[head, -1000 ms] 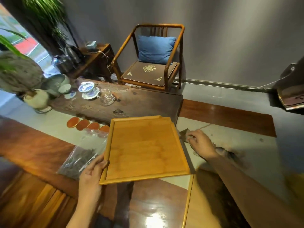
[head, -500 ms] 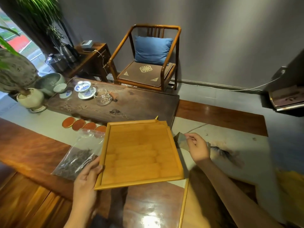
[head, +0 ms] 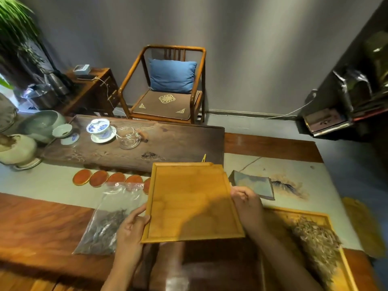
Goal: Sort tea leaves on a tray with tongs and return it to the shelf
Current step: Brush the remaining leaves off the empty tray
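An empty bamboo tray (head: 190,201) is held above the table between both hands. My left hand (head: 131,226) grips its left rim near the front corner. My right hand (head: 245,199) grips its right rim. A second bamboo tray (head: 333,232) at the lower right holds a heap of loose tea leaves (head: 315,236). A clear plastic bag of tea leaves (head: 105,223) lies left of the held tray. A thin yellow tip, perhaps tongs (head: 203,158), pokes up behind the tray's far edge. A dark shelf (head: 344,106) stands at the far right.
A dark wooden tea board (head: 168,143) with a blue-white lidded cup (head: 98,127) and a glass pitcher (head: 129,138) lies beyond. Several orange coasters (head: 98,178), a grey folded cloth (head: 252,184), ceramic bowls and a plant pot at left, a chair with a blue cushion (head: 172,75).
My right hand left the grey cloth and took hold of the tray's right rim. The view shifted, bringing the second tray with tea leaves into sight.
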The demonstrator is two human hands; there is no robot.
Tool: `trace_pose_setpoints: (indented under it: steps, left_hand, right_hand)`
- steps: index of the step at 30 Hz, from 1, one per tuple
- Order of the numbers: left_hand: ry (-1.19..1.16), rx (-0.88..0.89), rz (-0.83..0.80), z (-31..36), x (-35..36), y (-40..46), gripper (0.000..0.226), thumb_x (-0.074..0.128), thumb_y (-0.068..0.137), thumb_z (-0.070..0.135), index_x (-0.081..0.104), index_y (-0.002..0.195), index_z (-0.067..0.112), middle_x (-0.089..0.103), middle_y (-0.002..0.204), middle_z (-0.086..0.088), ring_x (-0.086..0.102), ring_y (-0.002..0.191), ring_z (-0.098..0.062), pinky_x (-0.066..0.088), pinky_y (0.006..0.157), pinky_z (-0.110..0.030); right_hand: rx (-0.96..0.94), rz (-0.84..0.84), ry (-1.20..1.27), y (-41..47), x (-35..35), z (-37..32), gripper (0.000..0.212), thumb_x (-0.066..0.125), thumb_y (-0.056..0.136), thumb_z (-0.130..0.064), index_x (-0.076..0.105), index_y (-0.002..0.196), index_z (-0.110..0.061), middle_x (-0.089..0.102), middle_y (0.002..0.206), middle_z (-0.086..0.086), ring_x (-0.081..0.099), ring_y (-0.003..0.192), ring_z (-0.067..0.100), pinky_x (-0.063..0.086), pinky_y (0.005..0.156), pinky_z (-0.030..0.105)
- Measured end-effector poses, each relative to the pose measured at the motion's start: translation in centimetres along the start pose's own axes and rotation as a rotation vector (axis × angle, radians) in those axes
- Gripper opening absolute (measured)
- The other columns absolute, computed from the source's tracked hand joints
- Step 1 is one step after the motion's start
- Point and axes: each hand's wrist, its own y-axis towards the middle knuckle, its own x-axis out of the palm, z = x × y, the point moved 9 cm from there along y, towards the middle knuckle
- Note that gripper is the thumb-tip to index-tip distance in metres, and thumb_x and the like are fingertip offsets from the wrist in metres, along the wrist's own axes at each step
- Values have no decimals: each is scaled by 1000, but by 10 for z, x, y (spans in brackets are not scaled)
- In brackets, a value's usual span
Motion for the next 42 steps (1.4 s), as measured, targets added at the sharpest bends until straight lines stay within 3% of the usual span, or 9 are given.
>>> trace_pose_setpoints:
  steps: [3, 6, 10, 15, 22, 26, 31, 38, 42]
  left_hand:
    - [23, 26, -119, 14, -11, 16, 22, 53, 92, -2, 65, 102, 14, 76, 67, 8, 68, 56, -1, 53, 49, -13]
    - [82, 10, -202, 12, -20, 32, 24, 54, 93, 3, 65, 100, 22, 76, 70, 5, 70, 59, -5, 52, 49, -16]
    - [197, -21, -328, -8, -25, 38, 25, 54, 94, 11, 64, 102, 32, 76, 79, 12, 70, 68, -1, 49, 51, -10]
    - [259, -125, -465, -50, -26, 32, 22, 59, 93, 19, 62, 111, 29, 73, 101, 6, 70, 88, -6, 55, 71, -21]
    - [330, -120, -517, -83, -14, 26, 28, 56, 90, -7, 62, 113, 8, 67, 89, -7, 65, 65, 8, 50, 58, -8]
    - [369, -109, -499, -95, -14, 31, 34, 56, 89, -9, 63, 108, 18, 68, 81, 0, 64, 65, 6, 50, 61, -9]
    - [437, -98, -449, -111, -16, 37, 35, 62, 85, -9, 66, 111, 13, 70, 90, -1, 65, 79, -10, 50, 69, -10]
    - [487, -110, -438, -118, -17, 36, 31, 62, 85, -5, 67, 111, 11, 64, 80, -4, 59, 64, -10, 47, 57, -9]
    - [500, -95, -456, -103, -23, 43, 29, 60, 90, 2, 64, 117, 12, 68, 90, -1, 64, 73, -8, 51, 65, -14]
  right_hand:
    - [-8, 110, -18, -13, 12, -1, 11, 56, 92, -18, 66, 95, -22, 57, 84, -23, 51, 79, -10, 34, 59, 4]
    - [70, 191, 55, -31, 23, 4, 12, 58, 90, -17, 66, 92, -25, 62, 87, -19, 55, 86, -4, 39, 62, 15]
    - [97, 203, 40, -54, 30, 12, 12, 57, 91, -20, 64, 97, -27, 62, 91, -20, 56, 86, -5, 40, 64, 14]
    - [138, 251, -44, -75, 29, 42, 13, 60, 90, -10, 64, 99, -18, 64, 85, -11, 57, 79, -5, 41, 60, 6]
    - [248, 232, -108, -87, 35, 91, 14, 59, 91, -8, 65, 104, -6, 65, 89, 4, 58, 81, 12, 41, 66, 14]
    - [267, 235, -112, -86, 42, 101, 10, 58, 91, -8, 63, 92, -16, 64, 80, -4, 60, 80, 11, 41, 63, 15]
    - [307, 223, -130, -80, 47, 117, 10, 58, 92, -9, 64, 97, -15, 66, 83, -2, 61, 80, 11, 44, 62, 16]
    - [291, 201, -214, -76, 48, 120, 12, 58, 91, -8, 62, 101, -11, 61, 82, -7, 59, 81, 10, 39, 63, 13]
    - [246, 196, -341, -73, 47, 102, 14, 59, 91, -16, 61, 104, -10, 63, 91, 3, 60, 88, 20, 47, 72, 27]
